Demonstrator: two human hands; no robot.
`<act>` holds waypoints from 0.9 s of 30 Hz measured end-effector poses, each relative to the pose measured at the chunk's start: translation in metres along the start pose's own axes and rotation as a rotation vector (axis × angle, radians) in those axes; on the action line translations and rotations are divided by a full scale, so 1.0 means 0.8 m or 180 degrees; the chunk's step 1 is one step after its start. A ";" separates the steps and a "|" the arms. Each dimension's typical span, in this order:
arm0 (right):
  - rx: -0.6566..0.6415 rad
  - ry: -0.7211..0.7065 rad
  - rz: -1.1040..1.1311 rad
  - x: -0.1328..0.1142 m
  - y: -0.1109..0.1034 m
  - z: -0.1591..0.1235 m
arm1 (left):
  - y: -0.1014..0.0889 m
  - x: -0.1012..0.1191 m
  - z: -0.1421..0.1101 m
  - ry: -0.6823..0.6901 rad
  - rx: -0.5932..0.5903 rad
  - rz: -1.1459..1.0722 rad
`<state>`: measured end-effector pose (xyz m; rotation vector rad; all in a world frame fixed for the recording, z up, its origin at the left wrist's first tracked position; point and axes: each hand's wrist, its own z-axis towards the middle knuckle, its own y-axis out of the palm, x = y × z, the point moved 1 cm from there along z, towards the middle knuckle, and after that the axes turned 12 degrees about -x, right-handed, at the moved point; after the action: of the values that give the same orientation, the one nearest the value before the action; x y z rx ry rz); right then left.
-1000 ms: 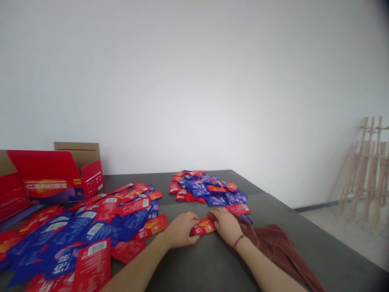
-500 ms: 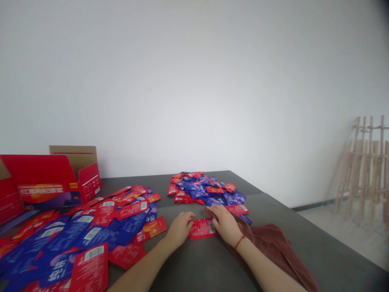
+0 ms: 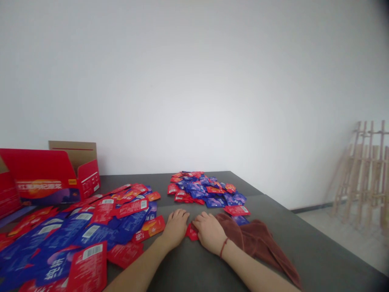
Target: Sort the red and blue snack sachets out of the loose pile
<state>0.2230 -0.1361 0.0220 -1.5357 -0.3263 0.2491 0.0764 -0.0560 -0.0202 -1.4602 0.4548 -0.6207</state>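
Note:
A small red sachet (image 3: 191, 232) lies on the dark table between my hands, with its right part hidden under my right hand (image 3: 209, 232). That hand rests flat over the sachet, fingers together. My left hand (image 3: 175, 228) sits just left of the sachet, its fingers slightly spread and its fingertips close to the packet. Behind my hands is a heap of red and blue sachets (image 3: 206, 192). To the left of my left hand lies a wide spread of larger red and blue flat packets (image 3: 97, 233).
A brown towel (image 3: 258, 239) lies bunched beside my right hand. An open red carton (image 3: 45, 178) stands at the far left of the dark table (image 3: 194, 267). A wooden rack (image 3: 361, 174) leans against the white wall on the floor at right.
The red sachet, showing its barcode side half a second ago, is now mostly covered by my right hand. My hands have come closer together, and my right hand has moved left.

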 end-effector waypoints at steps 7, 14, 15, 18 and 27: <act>-0.0025 -0.0588 0.0317 0.004 0.003 -0.039 | 0.000 -0.002 -0.001 -0.0010 0.0033 0.0122; 0.0052 0.0967 -0.0086 0.037 0.022 -0.042 | -0.005 -0.001 -0.001 0.0165 -0.0083 0.0041; 0.0036 0.0982 -0.0157 0.033 0.022 -0.036 | -0.006 0.000 -0.001 0.0169 -0.0095 0.0030; 0.0067 0.0875 -0.0236 0.010 0.021 -0.015 | -0.006 0.001 -0.002 0.0161 -0.0116 0.0008; 0.0129 -0.0106 0.0356 -0.031 0.012 -0.009 | 0.000 -0.005 0.000 0.0220 -0.0180 0.0019</act>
<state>0.2031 -0.1515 0.0112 -1.5130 -0.2605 0.3673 0.0733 -0.0533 -0.0202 -1.4939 0.5342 -0.6595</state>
